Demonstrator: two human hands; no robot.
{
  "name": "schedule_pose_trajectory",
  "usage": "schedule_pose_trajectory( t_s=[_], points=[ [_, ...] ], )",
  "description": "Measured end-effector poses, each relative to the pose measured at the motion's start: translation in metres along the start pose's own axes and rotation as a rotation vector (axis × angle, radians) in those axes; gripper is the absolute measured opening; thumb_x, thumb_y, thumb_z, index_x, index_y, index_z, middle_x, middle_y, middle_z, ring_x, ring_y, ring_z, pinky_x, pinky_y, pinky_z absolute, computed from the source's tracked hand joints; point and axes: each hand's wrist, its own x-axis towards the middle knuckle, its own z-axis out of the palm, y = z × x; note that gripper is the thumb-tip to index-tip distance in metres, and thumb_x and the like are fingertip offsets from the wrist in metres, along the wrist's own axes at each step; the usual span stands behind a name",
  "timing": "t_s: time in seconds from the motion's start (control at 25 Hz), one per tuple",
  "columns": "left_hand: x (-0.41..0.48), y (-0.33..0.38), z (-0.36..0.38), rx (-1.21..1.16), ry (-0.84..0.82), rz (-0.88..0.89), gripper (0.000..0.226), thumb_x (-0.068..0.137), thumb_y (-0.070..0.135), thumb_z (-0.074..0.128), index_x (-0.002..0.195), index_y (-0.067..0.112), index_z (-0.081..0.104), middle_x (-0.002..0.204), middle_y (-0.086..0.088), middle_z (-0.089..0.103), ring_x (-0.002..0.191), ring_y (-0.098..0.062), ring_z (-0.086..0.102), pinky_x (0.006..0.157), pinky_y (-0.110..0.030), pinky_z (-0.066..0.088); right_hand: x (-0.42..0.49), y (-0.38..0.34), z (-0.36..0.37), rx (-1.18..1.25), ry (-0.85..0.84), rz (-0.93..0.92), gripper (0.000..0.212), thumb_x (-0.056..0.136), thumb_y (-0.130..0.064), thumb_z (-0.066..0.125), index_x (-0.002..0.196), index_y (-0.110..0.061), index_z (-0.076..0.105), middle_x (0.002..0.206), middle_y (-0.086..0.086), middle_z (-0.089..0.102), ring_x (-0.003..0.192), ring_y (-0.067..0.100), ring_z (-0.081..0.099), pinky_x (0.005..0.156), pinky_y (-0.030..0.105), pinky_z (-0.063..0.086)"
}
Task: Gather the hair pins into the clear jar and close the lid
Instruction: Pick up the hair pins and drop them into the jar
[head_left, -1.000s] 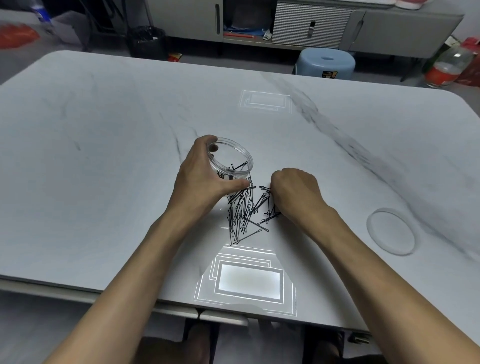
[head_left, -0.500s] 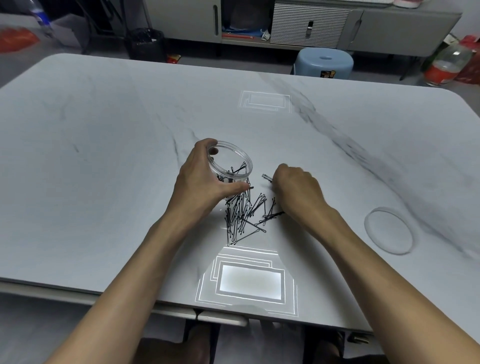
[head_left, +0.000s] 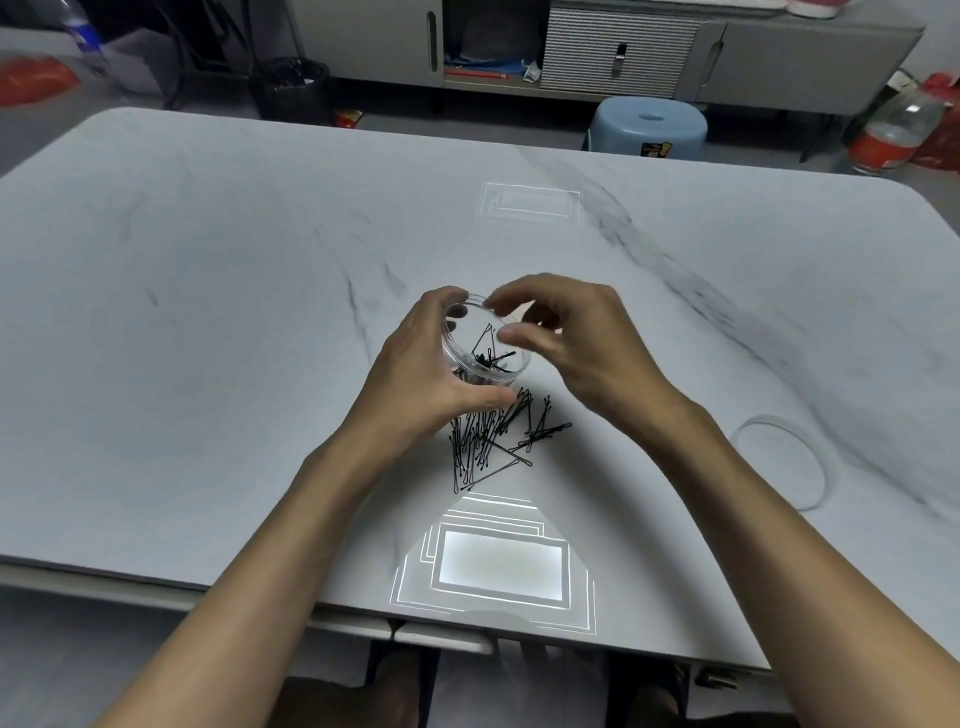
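My left hand grips the clear jar from its left side, with the mouth tilted toward me. A few black hair pins lie inside the jar. My right hand hovers over the jar's mouth with fingers spread and nothing visible in them. A pile of black hair pins lies on the table just in front of the jar. The clear round lid lies flat on the table far to the right.
The white marble table has a bright light reflection near its front edge. Beyond the far edge stand a blue stool, a black bin and grey cabinets.
My right hand rose from the pile with a few pins and moved up over the jar's mouth, where its fingers opened. My left hand kept hold of the jar.
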Motion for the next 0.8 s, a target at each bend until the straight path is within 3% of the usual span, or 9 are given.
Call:
schedule_pose_trajectory(
  t_s=[0.12, 0.24, 0.32, 0.64, 0.8],
  points=[
    [0.001, -0.002, -0.004, 0.007, 0.066, -0.028, 0.099, 0.052, 0.039, 0.093, 0.136, 0.027, 0.041, 0.128, 0.010, 0.054, 0.117, -0.009, 0.052, 0.094, -0.026, 0.041, -0.001, 0.018, -0.016, -0.041, 0.040, 0.068, 0.015, 0.079, -0.007, 0.075, 0.086, -0.021, 0.074, 0.077, -0.012, 0.067, 0.062, -0.001, 0.055, 0.064, 0.009, 0.040],
    [0.003, -0.005, -0.007, -0.003, 0.109, -0.052, 0.099, 0.052, 0.038, 0.093, 0.136, 0.026, 0.041, 0.129, 0.009, 0.055, 0.120, -0.011, 0.051, 0.096, -0.029, 0.042, -0.013, 0.039, -0.019, -0.169, -0.271, 0.168, 0.020, 0.072, -0.007, 0.082, 0.081, -0.023, 0.074, 0.076, -0.012, 0.066, 0.065, 0.000, 0.055, 0.066, 0.017, 0.042],
    [0.004, -0.006, -0.007, -0.003, 0.110, -0.054, 0.099, 0.053, 0.039, 0.093, 0.136, 0.026, 0.041, 0.129, 0.008, 0.055, 0.119, -0.011, 0.052, 0.094, -0.027, 0.042, -0.024, 0.050, -0.011, -0.272, -0.393, 0.172, 0.020, 0.072, -0.006, 0.082, 0.084, -0.020, 0.075, 0.082, -0.008, 0.065, 0.071, 0.005, 0.057, 0.069, 0.022, 0.047],
    [0.003, -0.004, -0.004, 0.009, 0.097, -0.055, 0.098, 0.053, 0.040, 0.092, 0.136, 0.026, 0.041, 0.130, 0.007, 0.055, 0.120, -0.012, 0.051, 0.096, -0.030, 0.042, -0.033, 0.057, -0.005, -0.619, -0.473, 0.042, 0.019, 0.084, 0.000, 0.056, 0.086, -0.018, 0.062, 0.097, -0.002, 0.056, 0.088, 0.020, 0.054, 0.076, 0.037, 0.049],
    [0.005, -0.003, -0.003, 0.011, 0.094, -0.055, 0.098, 0.054, 0.039, 0.092, 0.136, 0.025, 0.041, 0.130, 0.007, 0.055, 0.120, -0.012, 0.052, 0.096, -0.030, 0.042, -0.034, 0.056, -0.014, -0.572, -0.396, 0.095, 0.026, 0.081, 0.004, 0.048, 0.081, -0.021, 0.050, 0.081, -0.008, 0.060, 0.075, 0.019, 0.054, 0.064, 0.031, 0.046]
  ],
)
